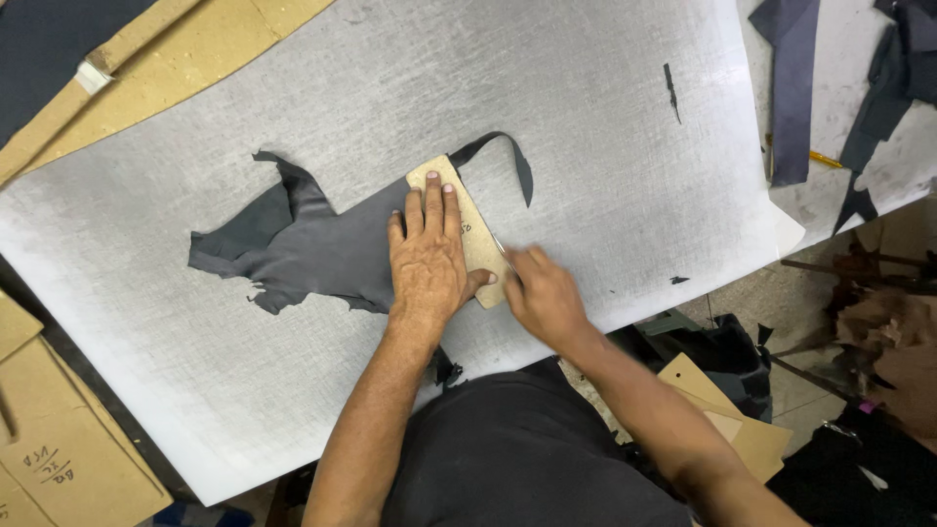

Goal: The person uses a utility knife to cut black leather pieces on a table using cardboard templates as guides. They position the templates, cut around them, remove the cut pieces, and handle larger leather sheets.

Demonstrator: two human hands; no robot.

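A ragged piece of dark grey leather [293, 244] lies on a white scratched cutting board [586, 127]. A tan cardboard pattern piece [472, 229] rests on the leather's right end. My left hand [427, 259] presses flat on the pattern, fingers spread toward its far end. My right hand [545, 298] is blurred at the pattern's right edge, fingers closed around a thin blade-like tool [500, 246] that is hard to make out. A narrow strip of leather [515, 156] curls away beyond the pattern.
Brown cardboard sheets [166, 59] lie at the far left corner. Cardboard pieces [59, 459] sit at the lower left. Dark leather strips [793, 88] hang at the far right. Small offcuts [672, 93] dot the board. Scraps and cardboard [722, 410] lie below the board's edge.
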